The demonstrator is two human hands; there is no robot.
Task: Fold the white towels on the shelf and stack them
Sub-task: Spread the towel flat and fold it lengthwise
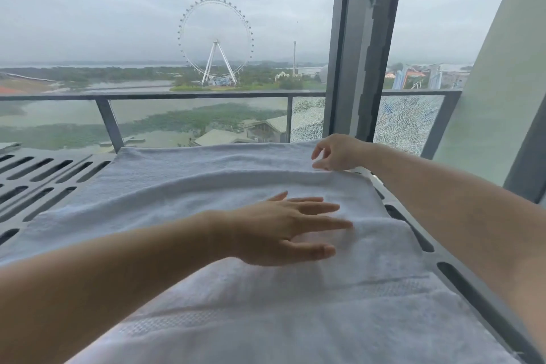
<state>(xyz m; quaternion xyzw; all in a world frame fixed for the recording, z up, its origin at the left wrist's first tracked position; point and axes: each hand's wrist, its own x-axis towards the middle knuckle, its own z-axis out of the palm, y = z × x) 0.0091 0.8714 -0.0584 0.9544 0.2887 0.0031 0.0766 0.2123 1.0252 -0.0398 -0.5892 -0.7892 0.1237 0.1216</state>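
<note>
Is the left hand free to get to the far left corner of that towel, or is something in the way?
Probably yes. The left hand lies flat and empty on the towel, and only bare towel lies between it and that corner.

White towel (206,289) — woven band pattern — on grey slotted shelf (44,183).

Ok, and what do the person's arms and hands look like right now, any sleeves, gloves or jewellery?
The left hand and right hand are bare: no gloves, rings, watch or bracelet visible. The left forearm and right forearm are bare too, with no sleeve in view up to the frame's edge.
</note>
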